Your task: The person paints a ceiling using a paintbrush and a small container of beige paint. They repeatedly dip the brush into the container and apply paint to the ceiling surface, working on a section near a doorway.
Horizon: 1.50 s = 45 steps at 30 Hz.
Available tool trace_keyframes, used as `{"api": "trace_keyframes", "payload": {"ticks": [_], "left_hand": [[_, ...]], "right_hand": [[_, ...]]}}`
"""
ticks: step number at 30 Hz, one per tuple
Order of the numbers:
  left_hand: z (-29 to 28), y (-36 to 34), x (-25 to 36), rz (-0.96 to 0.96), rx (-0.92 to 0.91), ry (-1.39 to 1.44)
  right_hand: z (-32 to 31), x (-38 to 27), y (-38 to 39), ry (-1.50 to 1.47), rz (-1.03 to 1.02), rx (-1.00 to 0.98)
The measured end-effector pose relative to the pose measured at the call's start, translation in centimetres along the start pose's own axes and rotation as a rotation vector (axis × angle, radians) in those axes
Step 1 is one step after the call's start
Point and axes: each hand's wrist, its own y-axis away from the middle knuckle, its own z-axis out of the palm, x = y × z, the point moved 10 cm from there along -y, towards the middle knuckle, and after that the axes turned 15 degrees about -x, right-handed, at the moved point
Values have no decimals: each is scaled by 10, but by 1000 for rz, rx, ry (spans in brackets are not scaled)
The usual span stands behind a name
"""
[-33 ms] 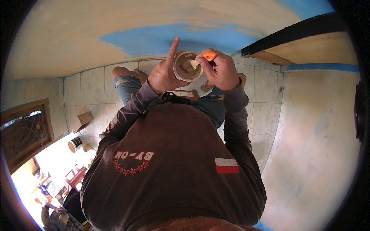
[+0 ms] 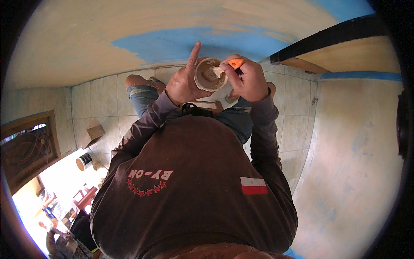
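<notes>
L hand [image 2: 184,84] cupped round the L side of an off-white tub [image 2: 196,80], palm pressed to it, index finger stuck out straight toward the far wall [image 2: 99,52]; undersides of the other fingers hidden, so couldn't tell how far they wrapped. Tub sat mid-scene, held up betw. both hands, above the floor, mouth up to the cam, pale brownish stuff smeared inside. R hand [image 2: 250,82] at the tub's R rim, thumb + index pinching a brush [image 2: 217,71], its orange handle [image 2: 235,63] sloping up to the far R, pale end down in the tub mouth; whether it touched the contents, couldn't tell. Far wall mostly cream w/ a big ragged blue patch [image 2: 172,43] just beyond the hands. Dark beam [image 2: 332,36] at far R, over a tan panel [image 2: 351,54]; R wall [image 2: 353,138] pale, streaky. Pale tiled floor [image 2: 103,101] below. Person's knees apart, ripped blue denim [image 2: 144,99] on the L leg; brown long-slvd top [image 2: 194,151] filled the near middle. Over L: wooden panel [image 2: 30,140] w/ carved front, brown boxy item [image 2: 95,134], bucket [image 2: 85,162] on its side, reddish chair [image 2: 85,197] nearer in bright light. Near L corner cluttered, too blurred to sort.
</notes>
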Motion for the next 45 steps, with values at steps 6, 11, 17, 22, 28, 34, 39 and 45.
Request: {"api": "trace_keyframes", "payload": {"ticks": [6, 11, 17, 22, 28, 34, 39, 45], "left_hand": [[0, 0, 0, 12, 2, -8], [0, -1, -1, -5, 5, -9], [-3, -1, -1, -12, 49, -22], [-4, 0, -2, -52, 57, -44], [-1, -2, -7, -77, 32, -10], [0, -4, -10, -53, 60, -22], [-8, -5, -1, -86, 102, -80], [-12, -8, 2, -55, 133, -91]], "right_hand": [[-20, -3, 8, -57, 36, 116], [-32, 16, 22, -152, 48, 271], [-24, 59, 43, -325, 146, 356], [-22, 74, 57, -410, 190, 415], [-21, 65, 65, -428, 78, 345], [-19, 79, 82, -475, 253, 180], [-21, 77, 90, -456, 269, 122], [-16, 96, 100, -121, 257, 113]]}}
